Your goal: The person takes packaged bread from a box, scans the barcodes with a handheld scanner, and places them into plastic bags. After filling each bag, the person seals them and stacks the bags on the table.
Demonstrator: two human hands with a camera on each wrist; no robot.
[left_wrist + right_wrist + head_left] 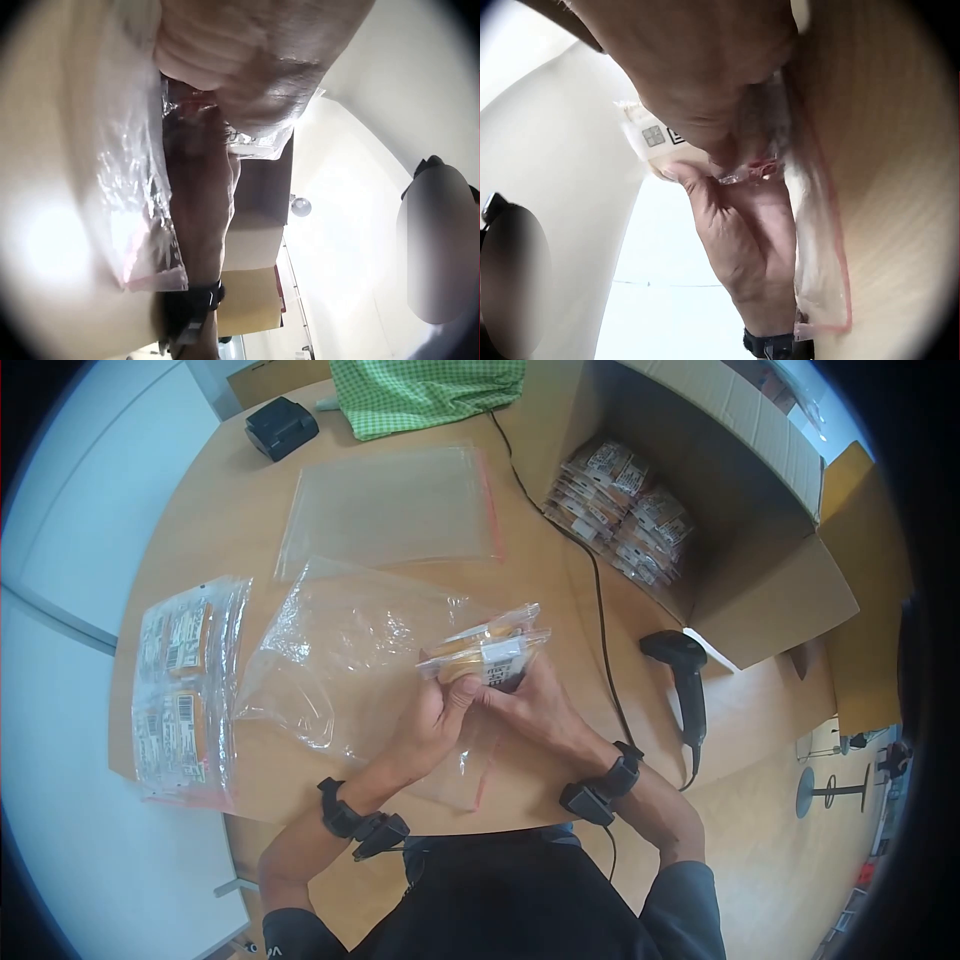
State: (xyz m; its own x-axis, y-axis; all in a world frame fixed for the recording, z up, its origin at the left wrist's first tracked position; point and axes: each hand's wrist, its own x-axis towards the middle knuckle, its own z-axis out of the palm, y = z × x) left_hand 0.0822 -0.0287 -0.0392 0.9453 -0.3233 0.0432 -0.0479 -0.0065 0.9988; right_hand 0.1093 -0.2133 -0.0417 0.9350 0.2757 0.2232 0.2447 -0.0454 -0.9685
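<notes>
Both hands meet above the table's near middle around a small stack of clear plastic packets (500, 650) with orange contents and printed white labels. The left hand (437, 710) grips the stack's left side, its thumb lying on the near face. From the right, the right hand (535, 705) holds the same packets. In the right wrist view a packet's printed label (654, 136) shows beside the right hand (705, 75), with the left hand (742, 232) beyond. A large clear bag (340, 650) lies flat beneath and left of the hands.
Filled bags (185, 695) lie at the table's left. Behind are flat clear bags (390, 505), a green checked cloth (430, 395) and a black device (282, 428). An open cardboard box (760, 595) holds several packets (620, 510). A scanner (687, 680) and black cable (600, 600) lie right.
</notes>
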